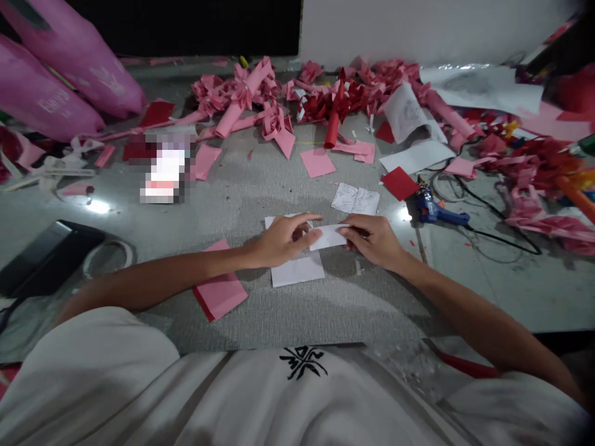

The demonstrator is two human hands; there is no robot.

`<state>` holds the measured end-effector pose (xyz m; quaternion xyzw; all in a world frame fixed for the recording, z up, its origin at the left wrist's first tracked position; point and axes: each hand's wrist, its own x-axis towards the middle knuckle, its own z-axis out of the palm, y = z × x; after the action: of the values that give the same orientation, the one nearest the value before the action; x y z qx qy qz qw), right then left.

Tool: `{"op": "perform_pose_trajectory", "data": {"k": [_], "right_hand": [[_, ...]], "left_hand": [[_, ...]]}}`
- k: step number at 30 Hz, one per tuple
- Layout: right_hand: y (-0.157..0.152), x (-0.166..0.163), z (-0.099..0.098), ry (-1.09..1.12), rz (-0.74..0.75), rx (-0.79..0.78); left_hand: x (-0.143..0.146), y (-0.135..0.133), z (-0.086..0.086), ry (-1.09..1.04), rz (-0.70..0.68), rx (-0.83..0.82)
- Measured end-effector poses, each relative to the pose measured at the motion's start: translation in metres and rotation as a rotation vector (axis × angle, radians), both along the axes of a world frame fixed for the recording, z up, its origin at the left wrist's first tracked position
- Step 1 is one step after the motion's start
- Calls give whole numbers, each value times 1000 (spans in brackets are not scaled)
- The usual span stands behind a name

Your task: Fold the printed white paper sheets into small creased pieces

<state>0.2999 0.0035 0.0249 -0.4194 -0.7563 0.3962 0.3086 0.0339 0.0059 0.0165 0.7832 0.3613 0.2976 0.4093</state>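
A small folded white paper point(328, 236) is held between both hands just above the grey table point(297, 310). My left hand point(283, 238) pinches its left end, fingers curled over it. My right hand point(374, 238) pinches its right end. A larger white sheet point(297, 269) lies flat underneath the hands. A pink sheet with a red underside point(220, 291) lies under my left forearm.
A blue glue gun point(434, 210) with a black cord lies right of my hands. Another white printed slip point(356, 199) and a red square point(400, 183) lie beyond. Pink and red paper flowers and scraps point(325, 99) crowd the far edge. Tape roll point(109, 257) and a dark case point(44, 254) sit left.
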Motion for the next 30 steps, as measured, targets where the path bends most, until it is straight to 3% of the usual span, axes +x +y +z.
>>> {"op": "perform_pose_trajectory", "data": {"k": [3, 6, 9, 13, 16, 22, 26, 30], "right_hand": [[-9, -10, -4, 92, -9, -106], [-12, -14, -5, 197, -121, -243], [-10, -13, -5, 222, -134, -307], [-5, -10, -7, 188, -143, -268], [-2, -7, -9, 142, -158, -222], [4, -3, -6, -18, -18, -60], [7, 2, -3, -112, 24, 39], [9, 8, -4, -39, -15, -54]], "left_hand": [[1, -2, -1, 54, -44, 30], [1, -4, -3, 57, 23, 7], [1, -3, -3, 52, 28, -10], [1, -1, -2, 48, 8, 32], [1, 0, -2, 16, -10, -50], [-3, 3, -4, -170, -70, -228], [-4, 6, -2, -184, -67, -99], [-2, 6, -2, -92, -50, 84]]}}
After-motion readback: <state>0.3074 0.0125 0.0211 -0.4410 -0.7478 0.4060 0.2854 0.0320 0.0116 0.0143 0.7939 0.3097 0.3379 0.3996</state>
